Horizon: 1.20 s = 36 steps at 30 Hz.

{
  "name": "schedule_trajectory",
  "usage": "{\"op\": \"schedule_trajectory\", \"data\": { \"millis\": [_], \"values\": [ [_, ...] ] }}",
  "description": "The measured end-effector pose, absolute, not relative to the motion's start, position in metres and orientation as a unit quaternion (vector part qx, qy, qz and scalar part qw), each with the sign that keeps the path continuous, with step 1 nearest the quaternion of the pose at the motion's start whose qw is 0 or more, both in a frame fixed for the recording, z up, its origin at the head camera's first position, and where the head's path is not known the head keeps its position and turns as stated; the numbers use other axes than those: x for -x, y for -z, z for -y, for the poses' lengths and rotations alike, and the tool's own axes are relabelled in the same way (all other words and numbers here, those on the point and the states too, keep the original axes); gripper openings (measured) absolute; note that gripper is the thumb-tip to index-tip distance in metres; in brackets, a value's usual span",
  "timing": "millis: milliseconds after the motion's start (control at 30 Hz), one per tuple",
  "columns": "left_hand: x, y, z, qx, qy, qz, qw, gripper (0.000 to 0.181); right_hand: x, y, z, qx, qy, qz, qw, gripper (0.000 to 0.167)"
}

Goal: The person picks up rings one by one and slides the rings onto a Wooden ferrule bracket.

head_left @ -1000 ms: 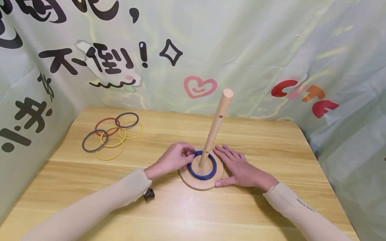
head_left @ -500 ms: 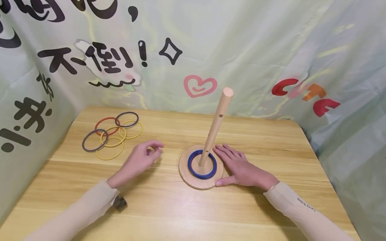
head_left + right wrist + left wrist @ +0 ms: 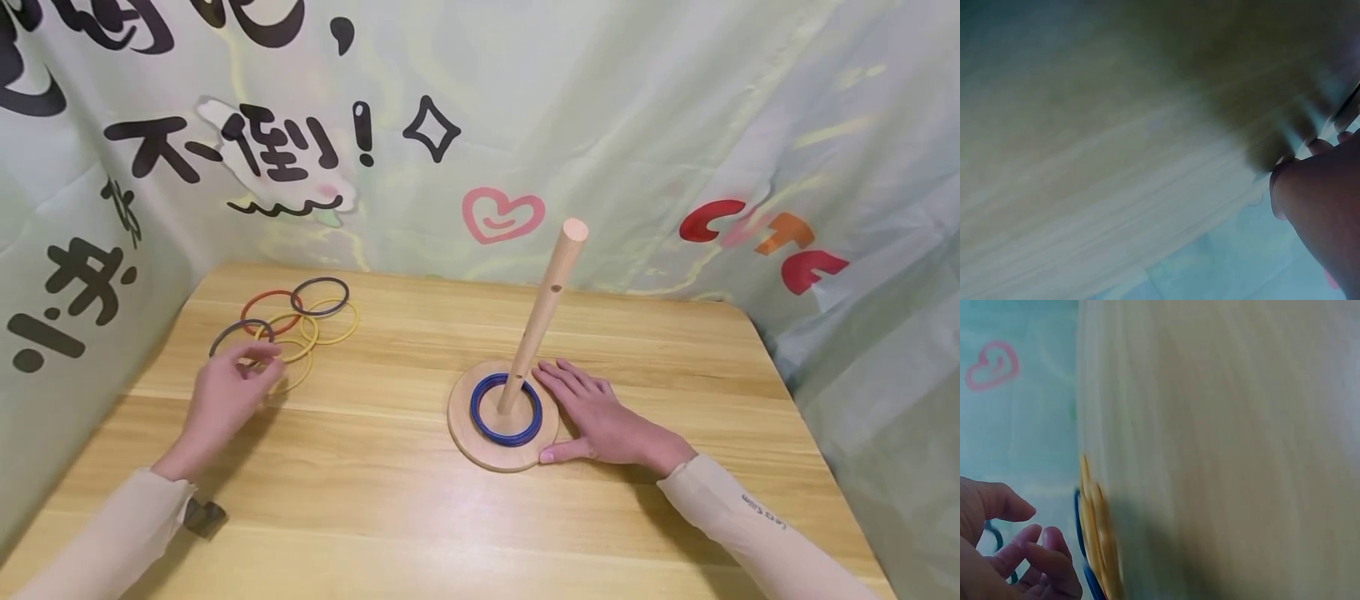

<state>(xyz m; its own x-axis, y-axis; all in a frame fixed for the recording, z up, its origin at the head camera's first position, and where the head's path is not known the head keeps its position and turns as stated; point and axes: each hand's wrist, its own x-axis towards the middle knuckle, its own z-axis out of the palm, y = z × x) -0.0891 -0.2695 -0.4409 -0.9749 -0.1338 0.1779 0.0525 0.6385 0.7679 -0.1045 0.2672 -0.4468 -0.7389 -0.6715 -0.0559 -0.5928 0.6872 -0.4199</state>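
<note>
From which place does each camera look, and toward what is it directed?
Head: on the person's head, facing forward-down at the wooden peg and loose rings; left hand, right hand, sleeves show.
Left wrist: worn there, looks across the tabletop toward the backdrop; left hand shows.
Right wrist: worn there, looks over tabletop and backdrop; right hand partly shows.
Head and left wrist share the pink heart.

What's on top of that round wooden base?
The base carries a wooden peg, encircled by stacked rings, blue uppermost; those covered beneath can't be counted.
</note>
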Motion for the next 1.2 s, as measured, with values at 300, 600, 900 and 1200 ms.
{"op": "schedule_trajectory", "data": {
  "millis": [300, 600, 900, 1200],
  "values": [
    [0.096, 0.448, 0.302, -0.038, 0.352, 0.928, 0.116, 0.028, 0.105, 0.448, -0.269, 0.346, 0.187, -0.914, 0.100, 0.118],
    [0.105, 0.451, 0.308, -0.024, 0.332, 0.937, 0.102, 0.023, 0.105, 0.449, -0.269, 0.344, 0.191, -0.914, 0.103, 0.117],
    [0.104, 0.438, 0.308, -0.007, 0.302, 0.941, 0.152, 0.024, 0.105, 0.449, -0.268, 0.345, 0.189, -0.914, 0.102, 0.118],
    [0.090, 0.385, 0.297, -0.015, 0.291, 0.931, 0.219, 0.032, 0.104, 0.449, -0.268, 0.345, 0.186, -0.914, 0.103, 0.118]
  ]
}}
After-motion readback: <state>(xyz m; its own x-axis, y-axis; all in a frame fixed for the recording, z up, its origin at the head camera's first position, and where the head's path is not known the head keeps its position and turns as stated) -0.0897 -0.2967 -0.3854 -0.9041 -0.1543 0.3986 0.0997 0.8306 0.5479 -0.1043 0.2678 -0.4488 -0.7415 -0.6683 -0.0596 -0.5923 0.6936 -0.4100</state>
